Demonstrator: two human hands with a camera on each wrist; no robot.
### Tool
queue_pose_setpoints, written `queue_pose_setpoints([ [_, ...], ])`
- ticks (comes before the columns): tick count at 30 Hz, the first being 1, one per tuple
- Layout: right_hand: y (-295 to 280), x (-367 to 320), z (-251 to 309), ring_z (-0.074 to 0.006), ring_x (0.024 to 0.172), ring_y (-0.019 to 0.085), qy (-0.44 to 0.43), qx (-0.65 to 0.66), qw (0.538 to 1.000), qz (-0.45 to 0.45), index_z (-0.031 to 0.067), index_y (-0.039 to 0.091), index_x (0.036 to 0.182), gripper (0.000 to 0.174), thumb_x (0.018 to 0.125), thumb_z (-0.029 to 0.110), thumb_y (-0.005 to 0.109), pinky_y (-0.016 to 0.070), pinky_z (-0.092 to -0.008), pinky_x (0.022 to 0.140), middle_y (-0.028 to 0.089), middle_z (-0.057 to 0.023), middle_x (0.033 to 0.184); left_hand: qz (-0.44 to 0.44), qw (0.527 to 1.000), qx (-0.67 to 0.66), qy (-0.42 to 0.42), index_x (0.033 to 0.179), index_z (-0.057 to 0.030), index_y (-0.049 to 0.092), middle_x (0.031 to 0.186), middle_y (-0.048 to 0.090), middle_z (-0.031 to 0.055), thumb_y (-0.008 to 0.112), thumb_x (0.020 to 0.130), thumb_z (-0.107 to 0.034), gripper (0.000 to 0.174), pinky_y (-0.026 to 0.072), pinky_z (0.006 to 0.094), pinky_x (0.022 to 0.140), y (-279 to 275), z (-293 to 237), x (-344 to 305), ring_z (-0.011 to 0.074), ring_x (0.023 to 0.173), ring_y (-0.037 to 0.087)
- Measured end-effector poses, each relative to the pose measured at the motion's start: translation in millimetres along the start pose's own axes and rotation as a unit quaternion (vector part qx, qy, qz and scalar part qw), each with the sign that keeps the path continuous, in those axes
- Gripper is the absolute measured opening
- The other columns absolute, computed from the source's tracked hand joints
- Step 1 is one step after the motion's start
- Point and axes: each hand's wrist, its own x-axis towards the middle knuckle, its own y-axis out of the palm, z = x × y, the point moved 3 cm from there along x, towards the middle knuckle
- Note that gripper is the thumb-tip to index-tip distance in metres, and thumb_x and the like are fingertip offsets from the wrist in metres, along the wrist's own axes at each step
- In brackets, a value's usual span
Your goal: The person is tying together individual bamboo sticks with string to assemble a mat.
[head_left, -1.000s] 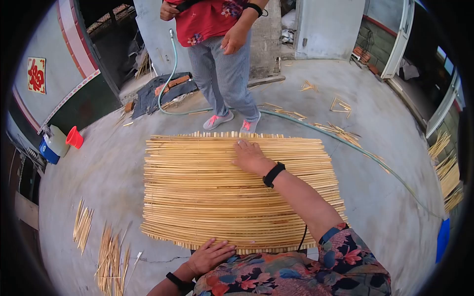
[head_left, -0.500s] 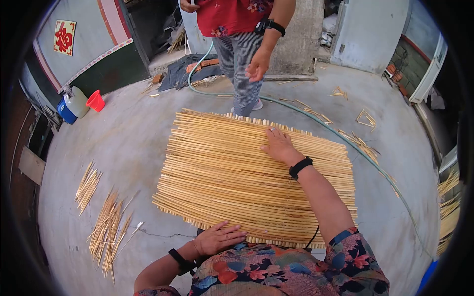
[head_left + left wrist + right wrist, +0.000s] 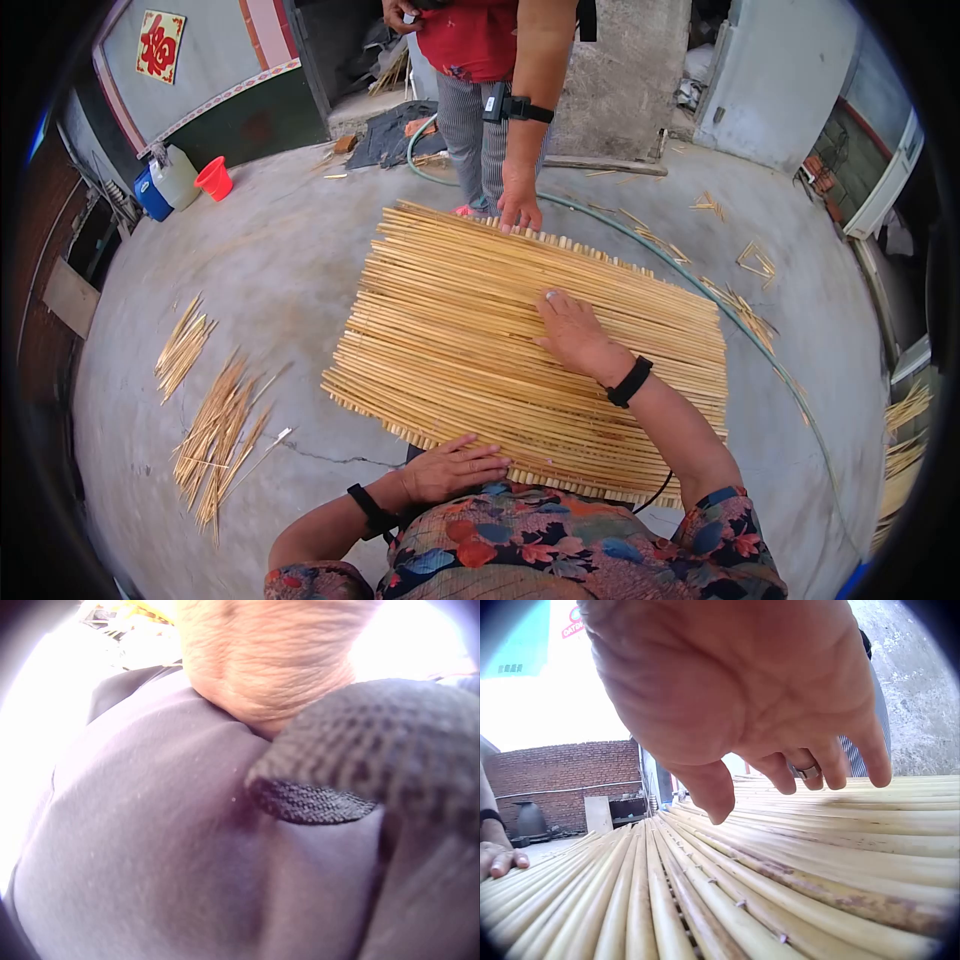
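A mat of yellow stalks (image 3: 470, 330) lies tilted across the wearer's lap, its rows bound by thin ties that show in the right wrist view. My right hand (image 3: 575, 335) is on the mat's upper middle, fingers spread; from the wrist its palm (image 3: 742, 690) appears just over the stalks (image 3: 817, 847), fingertips at or near them. Along the mat's near edge my left hand (image 3: 455, 472) rests with relaxed fingers; the left wrist view shows only part of that hand (image 3: 262, 660) against grey cloth (image 3: 150, 825). Another person's hand (image 3: 519, 205) touches the mat's far edge.
The other person's legs (image 3: 465, 140) stand beyond the mat. A green hose (image 3: 640, 238) curves over the concrete floor. Loose stalk bundles (image 3: 215, 440) lie at the left, more scraps (image 3: 740, 305) at the right. A red bucket (image 3: 214, 180) stands back left.
The mat has turned, its left end swinging away from the wearer, and appears further right. The other person's hand has come down to its far edge. My hands stay on the mat.
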Motion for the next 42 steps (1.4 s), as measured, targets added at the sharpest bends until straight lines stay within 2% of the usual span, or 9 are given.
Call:
queue_pose_setpoints([
  [9, -42, 56, 94, -0.0325, 0.125, 0.034, -0.161, 0.084, 0.945, -0.271, -0.001, 0.036, 0.128, 0.055, 0.084, 0.024, 0.057, 0.0306, -0.0445, 0.099, 0.038, -0.0208, 0.131, 0.001, 0.999, 0.01, -0.041, 0.134, -0.0193, 0.042, 0.141, 0.038, -0.0016, 0.046, 0.086, -0.023, 0.049, 0.0155, 0.0423, 0.11, -10, -6, 1, 0.0173, 0.132, 0.031],
  [13, -15, -31, 126, -0.0296, 0.098, 0.054, -0.39, 0.185, 0.899, -0.068, 0.0016, 0.052, 0.093, 0.021, 0.079, 0.017, 0.057, 0.0433, -0.0422, 0.081, 0.056, -0.0173, 0.097, -0.016, 0.999, 0.029, -0.04, 0.127, -0.0188, 0.05, 0.136, 0.044, -0.0022, 0.048, 0.085, -0.02, 0.043, 0.0197, 0.0424, 0.108, -8, -7, 1, 0.0184, 0.13, 0.035],
  [15, 6, -77, 117, -0.0297, 0.087, 0.058, -0.395, 0.178, 0.901, 0.038, 0.0032, 0.053, 0.089, 0.018, 0.077, 0.016, 0.057, 0.046, -0.0367, 0.074, 0.058, -0.0166, 0.087, -0.025, 0.998, -0.048, -0.027, 0.125, -0.0187, 0.053, 0.134, 0.046, -0.0024, 0.05, 0.083, -0.017, 0.042, 0.0216, 0.0433, 0.107, -2, -1, -1, 0.0193, 0.129, 0.037],
  [17, 19, -112, 91, -0.0236, 0.107, 0.046, -0.282, 0.118, 0.937, 0.17, 0.0061, 0.05, 0.106, 0.035, 0.08, 0.027, 0.062, 0.0373, -0.0395, 0.081, 0.051, -0.0087, 0.102, -0.034, 0.996, 0.078, -0.027, 0.123, -0.019, 0.054, 0.133, 0.047, -0.0025, 0.052, 0.081, -0.014, 0.043, 0.0212, 0.0449, 0.108, 0, -5, -3, 0.0198, 0.128, 0.038],
  [21, 0, -198, 18, -0.0291, 0.129, 0.03, -0.069, 0.023, 0.992, 0.104, 0.0088, 0.042, 0.128, 0.055, 0.081, 0.03, 0.062, 0.031, -0.0457, 0.098, 0.039, -0.0152, 0.133, -0.04, 0.996, 0.052, -0.056, 0.121, -0.0195, 0.056, 0.131, 0.049, -0.003, 0.053, 0.08, -0.013, 0.041, 0.0202, 0.0466, 0.109, -4, -9, -1, 0.0198, 0.127, 0.039],
  [28, 36, -277, 15, -0.0297, 0.135, 0.022, 0.03, 0.039, 0.999, 0.006, 0.0075, 0.038, 0.132, 0.062, 0.08, 0.029, 0.064, 0.0211, -0.0508, 0.106, 0.032, -0.0152, 0.14, -0.108, 0.988, 0.104, -0.025, 0.113, -0.0118, 0.057, 0.127, 0.051, 0.0053, 0.063, 0.077, -0.006, 0.037, 0.0263, 0.0475, 0.106, 5, -2, -1, 0.0229, 0.122, 0.045],
  [33, 7, -295, 21, -0.0312, 0.134, 0.024, 0.114, 0.024, 0.962, -0.245, 0.004, 0.036, 0.133, 0.068, 0.077, 0.03, 0.065, 0.0184, -0.0503, 0.107, 0.034, -0.0147, 0.139, -0.08, 0.992, 0.085, -0.041, 0.117, -0.0119, 0.055, 0.128, 0.051, 0.0043, 0.062, 0.078, -0.008, 0.04, 0.0256, 0.0467, 0.106, -6, -7, 3, 0.0224, 0.123, 0.044],
  [36, 30, -299, 14, -0.0322, 0.133, 0.025, 0.211, 0.022, 0.973, -0.095, 0.0024, 0.036, 0.132, 0.067, 0.077, 0.028, 0.064, 0.0174, -0.0504, 0.107, 0.034, -0.0159, 0.138, -0.094, 0.99, 0.098, -0.036, 0.119, -0.013, 0.055, 0.128, 0.051, 0.0034, 0.062, 0.078, -0.008, 0.042, 0.0252, 0.045, 0.106, 0, -7, 1, 0.0213, 0.124, 0.043],
  [42, -5, -290, -4, -0.033, 0.131, 0.028, 0.229, 0.032, 0.942, -0.243, 0.0016, 0.04, 0.129, 0.061, 0.078, 0.027, 0.064, 0.0194, -0.0487, 0.107, 0.037, -0.0167, 0.135, -0.066, 0.994, 0.075, -0.041, 0.126, -0.0145, 0.05, 0.134, 0.047, 0.0023, 0.058, 0.081, -0.014, 0.046, 0.0214, 0.0421, 0.108, -3, -8, 3, 0.0178, 0.127, 0.04],
])
